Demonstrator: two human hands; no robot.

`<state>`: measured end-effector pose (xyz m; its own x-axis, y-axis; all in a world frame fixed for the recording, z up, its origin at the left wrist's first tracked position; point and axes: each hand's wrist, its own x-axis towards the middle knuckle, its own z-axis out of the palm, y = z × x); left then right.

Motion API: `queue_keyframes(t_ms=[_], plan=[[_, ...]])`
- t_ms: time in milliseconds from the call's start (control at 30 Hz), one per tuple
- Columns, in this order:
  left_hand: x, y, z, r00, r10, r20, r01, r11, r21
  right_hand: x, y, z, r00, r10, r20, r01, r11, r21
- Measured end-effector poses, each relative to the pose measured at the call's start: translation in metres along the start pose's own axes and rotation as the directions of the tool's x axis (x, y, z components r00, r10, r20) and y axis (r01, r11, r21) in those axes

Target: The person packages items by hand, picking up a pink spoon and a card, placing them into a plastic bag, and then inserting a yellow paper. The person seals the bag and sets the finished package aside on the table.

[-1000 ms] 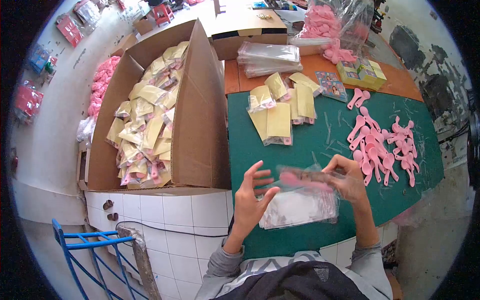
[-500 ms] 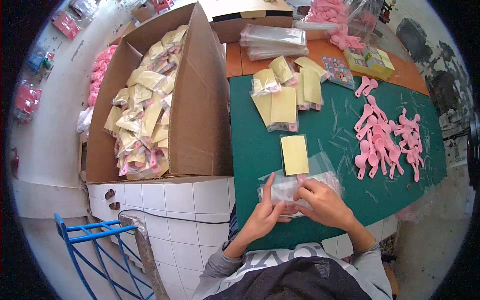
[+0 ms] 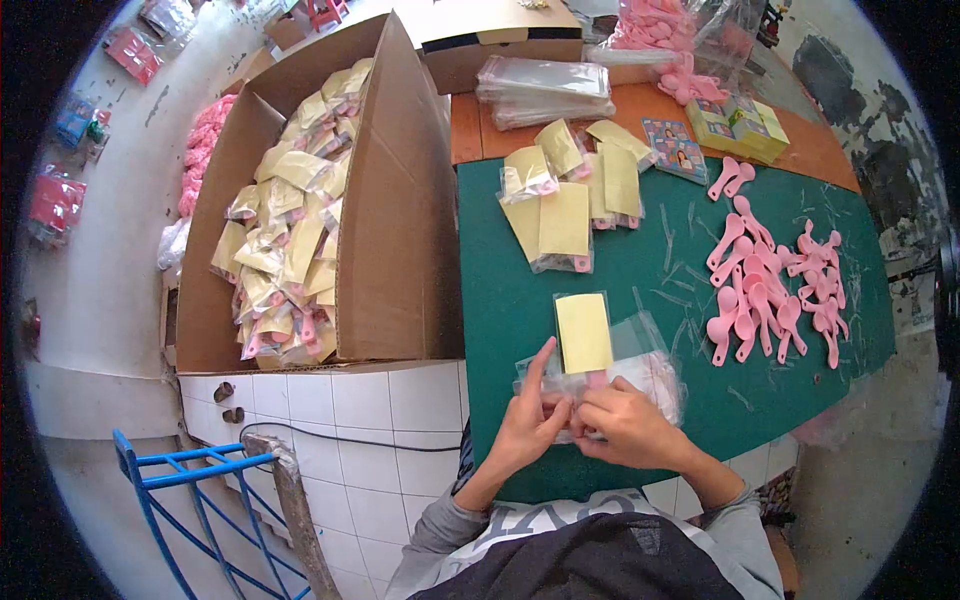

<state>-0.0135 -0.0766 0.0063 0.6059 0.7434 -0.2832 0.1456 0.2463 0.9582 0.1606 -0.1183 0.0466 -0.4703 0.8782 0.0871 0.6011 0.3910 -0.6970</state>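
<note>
A clear plastic bag with a yellow card point(image 3: 585, 333) lies on the green table point(image 3: 500, 320), a bit of pink point(image 3: 597, 379) showing at the card's lower edge. My left hand point(image 3: 528, 420) holds the bag's lower end between thumb and fingers, its index finger stretched up along the card's left side. My right hand point(image 3: 625, 425) pinches the same lower end from the right, fingers curled. Beneath both hands lies a pile of clear bags point(image 3: 655, 385). Filled bags with yellow cards point(image 3: 565, 220) are heaped farther up the table.
Pink spoons point(image 3: 760, 290) lie in heaps on the right. A large cardboard box point(image 3: 400, 230) of filled bags stands left of the table. At the back are stacked clear bags point(image 3: 545, 85), card stacks point(image 3: 740, 128) and more pink spoons point(image 3: 655, 25). A blue metal frame point(image 3: 190, 470) stands lower left.
The bag with the yellow card has moved slightly toward me. My right hand has shifted a little left and down, and its fingers have closed on the bag's lower end beside my left hand.
</note>
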Motion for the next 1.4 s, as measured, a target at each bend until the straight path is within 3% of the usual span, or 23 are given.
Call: queue_keyframes(t_ms=[67, 133, 167, 233, 267, 300, 333, 367, 400, 500, 533, 600, 633, 667, 700, 767, 867, 967, 1100, 1200, 1267, 1367, 1400], plan=[[0.003, 0.009, 0.001, 0.998, 0.018, -0.068, -0.012, 0.996, 0.091, -0.001, 0.005, -0.001, 0.997, -0.07, 0.038, 0.068, 0.997, 0.032], [0.006, 0.016, 0.001, 0.979, 0.086, -0.186, -0.045, 0.976, 0.215, -0.003, 0.006, -0.02, 0.975, -0.153, 0.16, 0.119, 0.972, 0.203], [0.007, 0.016, -0.001, 0.987, 0.062, -0.146, -0.043, 0.991, 0.129, -0.004, 0.009, -0.033, 0.955, -0.204, 0.215, 0.137, 0.947, 0.29], [0.007, 0.015, -0.006, 0.998, 0.018, -0.061, -0.02, 0.999, -0.043, -0.013, 0.033, -0.079, 0.926, -0.172, 0.335, -0.002, 0.887, 0.461], [0.007, 0.014, -0.007, 0.999, 0.038, -0.028, -0.039, 0.998, -0.042, -0.022, 0.057, -0.104, 0.938, -0.197, 0.286, 0.038, 0.876, 0.481], [0.007, 0.013, -0.007, 0.998, 0.058, 0.007, -0.057, 0.998, -0.041, -0.046, 0.084, -0.131, 0.992, -0.073, 0.108, 0.031, 0.937, 0.348], [0.008, 0.012, -0.007, 0.996, 0.08, 0.046, -0.078, 0.996, -0.041, -0.064, 0.115, -0.161, 0.988, 0.116, -0.106, -0.104, 0.988, 0.113], [0.009, 0.008, -0.007, 0.997, 0.063, 0.046, -0.059, 0.995, -0.079, -0.082, 0.146, -0.192, 0.891, 0.311, -0.33, -0.353, 0.933, -0.072], [0.008, 0.002, -0.006, 0.998, 0.047, 0.048, -0.041, 0.992, -0.12, -0.1, 0.176, -0.222, 0.727, 0.463, -0.507, -0.59, 0.799, -0.115], [0.006, 0.002, -0.005, 0.998, 0.045, 0.047, -0.039, 0.992, -0.121, -0.104, 0.147, -0.207, 0.486, 0.506, -0.713, -0.872, 0.334, -0.357], [0.006, 0.005, -0.006, 0.998, 0.047, 0.041, -0.043, 0.994, -0.101, -0.098, 0.128, -0.192, 0.507, 0.451, -0.734, -0.86, 0.327, -0.393], [0.005, 0.01, -0.008, 0.997, 0.0, 0.079, 0.013, 0.985, -0.169, -0.06, 0.076, -0.138, 0.824, 0.292, -0.486, -0.492, 0.794, -0.357], [0.006, 0.011, -0.008, 0.995, -0.016, 0.097, 0.035, 0.979, -0.201, -0.042, 0.054, -0.106, 0.933, 0.196, -0.301, -0.284, 0.917, -0.282], [0.006, 0.012, -0.008, 0.993, -0.035, 0.115, 0.061, 0.971, -0.23, -0.027, 0.036, -0.072, 0.975, 0.118, -0.19, -0.158, 0.965, -0.211], [0.006, 0.013, -0.01, 0.992, -0.035, 0.119, 0.063, 0.968, -0.241, -0.018, 0.022, -0.043, 0.976, 0.139, -0.169, -0.156, 0.983, -0.092], [0.004, 0.013, -0.011, 0.991, -0.043, 0.127, 0.076, 0.961, -0.266, -0.011, 0.021, 0.003, 0.95, 0.076, -0.303, -0.148, 0.964, -0.222], [0.001, 0.015, -0.023, 0.979, -0.026, 0.203, 0.074, 0.969, -0.234, -0.013, 0.022, 0.014, 0.94, 0.125, -0.316, -0.171, 0.978, -0.122], [-0.004, 0.019, -0.032, 0.985, -0.068, 0.159, 0.114, 0.945, -0.305, -0.018, 0.025, 0.014, 0.926, 0.122, -0.359, -0.155, 0.986, -0.066], [-0.004, 0.016, -0.022, 0.989, 0.145, -0.021, -0.143, 0.986, 0.085, -0.02, 0.023, 0.013, 0.893, 0.205, -0.402, -0.159, 0.977, 0.146], [-0.003, 0.011, -0.02, 0.966, 0.256, 0.025, -0.248, 0.904, 0.348, -0.022, 0.022, 0.01, 0.883, 0.259, -0.392, -0.17, 0.954, 0.249], [-0.002, 0.014, -0.017, 0.972, 0.233, -0.041, -0.207, 0.92, 0.333, -0.026, 0.02, 0.005, 0.879, 0.294, -0.376, -0.191, 0.939, 0.288], [-0.003, 0.012, -0.015, 0.975, 0.221, -0.026, -0.201, 0.927, 0.317, -0.03, 0.022, 0.021, 0.759, 0.596, -0.261, -0.2, 0.595, 0.779], [-0.003, 0.011, -0.013, 0.976, 0.215, -0.031, -0.194, 0.93, 0.313, -0.031, 0.022, 0.023, 0.75, 0.632, -0.194, -0.202, 0.498, 0.843]])
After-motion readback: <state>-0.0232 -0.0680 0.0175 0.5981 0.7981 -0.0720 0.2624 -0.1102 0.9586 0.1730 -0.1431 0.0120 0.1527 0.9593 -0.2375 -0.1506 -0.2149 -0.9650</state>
